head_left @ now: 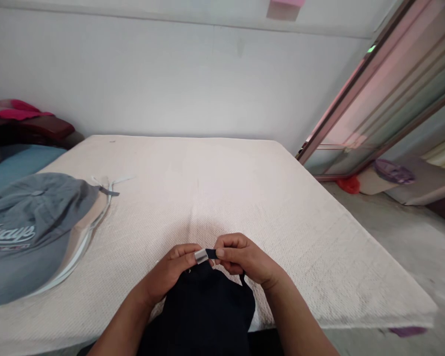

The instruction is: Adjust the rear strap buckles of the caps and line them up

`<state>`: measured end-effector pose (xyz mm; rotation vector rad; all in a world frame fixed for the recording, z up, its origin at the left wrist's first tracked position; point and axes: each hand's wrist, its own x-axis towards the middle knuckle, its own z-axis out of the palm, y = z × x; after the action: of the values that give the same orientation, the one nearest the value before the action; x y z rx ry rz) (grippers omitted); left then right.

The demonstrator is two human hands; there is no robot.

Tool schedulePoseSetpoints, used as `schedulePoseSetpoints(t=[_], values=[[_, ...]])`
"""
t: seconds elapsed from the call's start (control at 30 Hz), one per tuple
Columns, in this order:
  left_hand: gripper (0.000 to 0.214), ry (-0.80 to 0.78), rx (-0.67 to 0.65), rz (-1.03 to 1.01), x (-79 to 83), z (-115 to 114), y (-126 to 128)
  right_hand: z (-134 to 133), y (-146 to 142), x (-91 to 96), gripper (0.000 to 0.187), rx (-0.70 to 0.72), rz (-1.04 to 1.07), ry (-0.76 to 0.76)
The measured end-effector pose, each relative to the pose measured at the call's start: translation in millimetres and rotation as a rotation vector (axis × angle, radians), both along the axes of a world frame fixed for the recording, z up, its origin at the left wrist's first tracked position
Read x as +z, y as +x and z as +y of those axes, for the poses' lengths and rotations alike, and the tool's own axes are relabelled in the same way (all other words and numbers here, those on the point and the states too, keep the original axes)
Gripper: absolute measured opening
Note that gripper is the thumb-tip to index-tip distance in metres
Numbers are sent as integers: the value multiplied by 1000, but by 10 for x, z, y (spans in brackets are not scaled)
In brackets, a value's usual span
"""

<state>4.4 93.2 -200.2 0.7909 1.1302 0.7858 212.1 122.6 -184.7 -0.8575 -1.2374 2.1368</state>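
Cream-covered bench [226,173]; dark cap [207,306] at near edge. Your left grip [176,267] pinches metal buckle [201,255], right grip [244,259] pinches strap [211,253], seemingly keeping both aligned; gray cap [40,207] sits at left.

On the left side of the pale counter [226,168], a gray cap [55,202] with white script lettering [13,233], pale layers [76,242] under it. Beyond, at far left, a bright pink cloth [18,112] on something dark red [50,128], near a blue surface [25,155]. Behind, a whitish wall [163,74]; at right, a slanting pinkish-brown frame [363,81]. Past it, on gray floor [378,217], a red object [348,185] and a purple one [395,171], too blurred to name.
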Motion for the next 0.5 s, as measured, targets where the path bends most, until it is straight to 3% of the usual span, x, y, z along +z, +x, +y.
schedulePoseSetpoints(t=[0.1,0.5], values=[[32,18,18,2,-1,-2,0,0,0,7,15,-5,11,-18],[30,29,-168,-21,55,10,28,4,-34,-19,11,25,37,-28]])
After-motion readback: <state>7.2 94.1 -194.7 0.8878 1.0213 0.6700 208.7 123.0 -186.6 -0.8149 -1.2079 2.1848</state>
